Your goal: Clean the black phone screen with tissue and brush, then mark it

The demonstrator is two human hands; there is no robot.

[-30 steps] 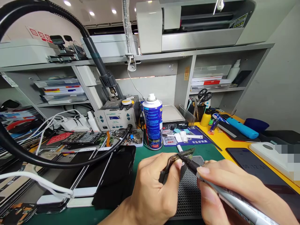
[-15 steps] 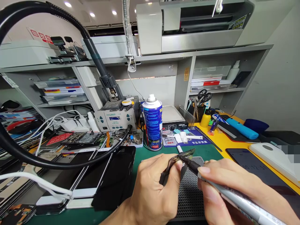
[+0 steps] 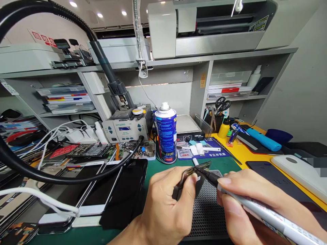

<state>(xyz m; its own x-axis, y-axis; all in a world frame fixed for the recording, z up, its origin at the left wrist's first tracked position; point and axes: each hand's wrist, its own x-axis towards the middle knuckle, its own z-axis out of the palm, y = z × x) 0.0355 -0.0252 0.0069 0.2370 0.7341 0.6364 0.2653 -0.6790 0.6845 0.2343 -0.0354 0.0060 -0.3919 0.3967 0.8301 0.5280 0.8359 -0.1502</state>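
Left hand (image 3: 170,204) clamped on thin dark flat part (image 3: 196,170). Right hand (image 3: 258,200) pinches silver black-tipped pen (image 3: 265,212), tip at part's edge.

Spray can (image 3: 166,137) is showing deep blue, its top going white, a red block sitting low on the label. Pen (image 3: 267,214) is running silver-white with multicoloured print, its tip end reading black. Thin part (image 3: 187,174) is showing mostly dark. Perforated pad (image 3: 208,211) is repeating small dark holes across grey. Mat (image 3: 155,172) is showing deep green, tabletop (image 3: 244,157) bright yellow. Squeeze bottle (image 3: 224,130) is pairing yellow with a black cap. Printed sheet (image 3: 221,152) is carrying white characters on purple-blue. Ribbon (image 3: 117,152) is showing orange, hose (image 3: 63,179) glossy black.
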